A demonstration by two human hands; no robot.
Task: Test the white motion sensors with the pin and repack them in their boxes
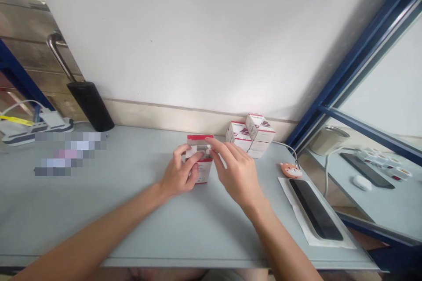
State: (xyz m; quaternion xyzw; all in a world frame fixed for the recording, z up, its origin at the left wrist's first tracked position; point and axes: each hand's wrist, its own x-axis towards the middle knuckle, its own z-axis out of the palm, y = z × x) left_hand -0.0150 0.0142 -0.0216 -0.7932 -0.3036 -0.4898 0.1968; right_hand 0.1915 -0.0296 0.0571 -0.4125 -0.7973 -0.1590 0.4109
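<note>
A small white and red cardboard box stands upright on the table in front of me, its red-edged lid flap raised at the back. My left hand grips the box from the left, its thumb reaching over the top opening. From the right, my right hand brings its thumb and index finger together at the top edge. A small white bit shows at those fingertips; whether it is a side flap or something from inside, I cannot tell. Fingers hide most of the opening.
Several similar boxes are stacked by the wall. To the right are an orange animal-shaped object with a cable and a phone on white paper. A black cylinder, a power strip and a blurred-out item are leftward.
</note>
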